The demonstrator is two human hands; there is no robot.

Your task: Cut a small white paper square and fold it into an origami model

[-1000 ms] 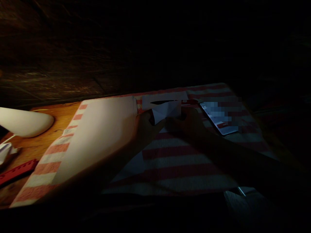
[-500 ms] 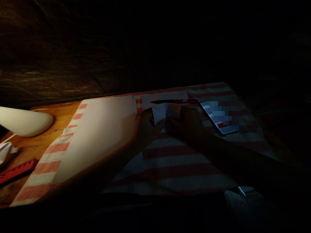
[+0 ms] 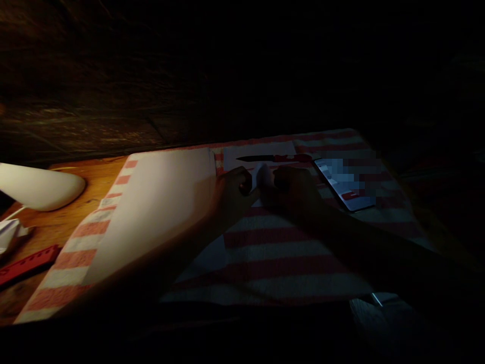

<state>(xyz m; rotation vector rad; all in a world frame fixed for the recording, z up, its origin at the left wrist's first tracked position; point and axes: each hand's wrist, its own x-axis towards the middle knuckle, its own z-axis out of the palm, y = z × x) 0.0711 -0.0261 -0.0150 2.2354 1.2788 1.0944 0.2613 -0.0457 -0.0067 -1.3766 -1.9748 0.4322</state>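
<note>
My left hand [image 3: 232,194] and my right hand [image 3: 290,189] meet over a small folded piece of white paper [image 3: 262,177], and both pinch it with closed fingers. Only a small bit of the paper shows between them. They rest on a red and white striped cloth [image 3: 273,253]. A large white sheet [image 3: 159,207] lies just left of my left hand. The scene is very dark.
A knife with a red handle [image 3: 276,158] lies just beyond the hands. A lit phone [image 3: 346,184] lies to their right. On the wooden table at left sit a white lamp head [image 3: 38,187], a red ruler [image 3: 26,263] and crumpled paper [image 3: 7,235].
The visible part of the folded paper has shrunk as my hands closed in over it; my right hand has moved slightly left over the paper.
</note>
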